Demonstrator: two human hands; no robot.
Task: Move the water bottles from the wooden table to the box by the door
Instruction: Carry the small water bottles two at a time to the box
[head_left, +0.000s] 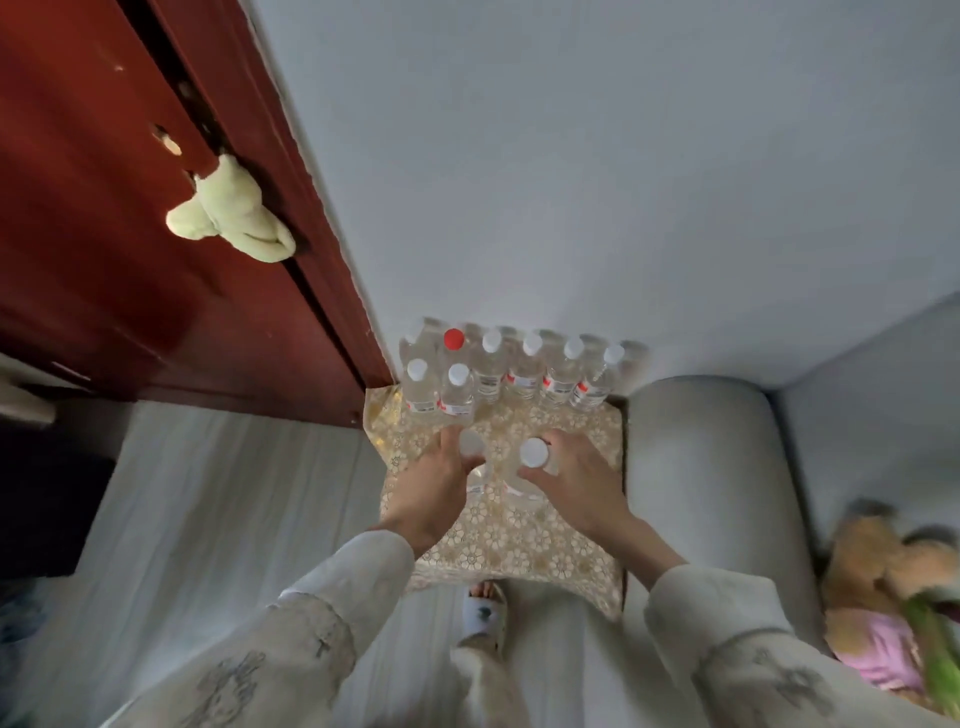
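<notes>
Several clear water bottles (524, 374) stand in rows at the far edge of a small table covered with a gold lace-patterned cloth (519, 535). Most have white caps; one has a red cap (453, 339). My left hand (434, 486) grips a white-capped bottle (471, 444) near its neck. My right hand (576, 480) grips a second white-capped bottle (534, 452) the same way. Both held bottles are upright above the cloth, close together. No box is in view.
A dark red door (156, 234) with a pale green cloth on its handle (231, 213) is at the left. A grey sofa arm (711, 493) borders the table's right side, with a stuffed toy (893, 587) beyond. My slippered foot (485, 613) stands below the table.
</notes>
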